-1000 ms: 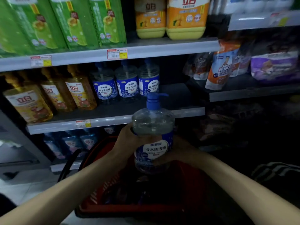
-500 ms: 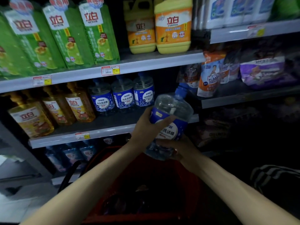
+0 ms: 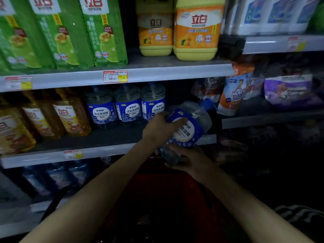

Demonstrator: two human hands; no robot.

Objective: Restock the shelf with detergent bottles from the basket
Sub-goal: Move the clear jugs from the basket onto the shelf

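I hold the detergent bottle [image 3: 190, 127] tilted, pump pointing far right, over the front edge of the middle shelf [image 3: 105, 139]. My left hand [image 3: 157, 130] has its fingers clamped round the label. My right hand [image 3: 191, 160] curls under the base, above the red basket [image 3: 166, 190].

Green packs [image 3: 103, 32], yellow jugs [image 3: 196, 32] (upright)

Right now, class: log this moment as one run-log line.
phase: shelving | detergent bottle: tilted, by shelf edge | left grip: holds label | right grip: holds base
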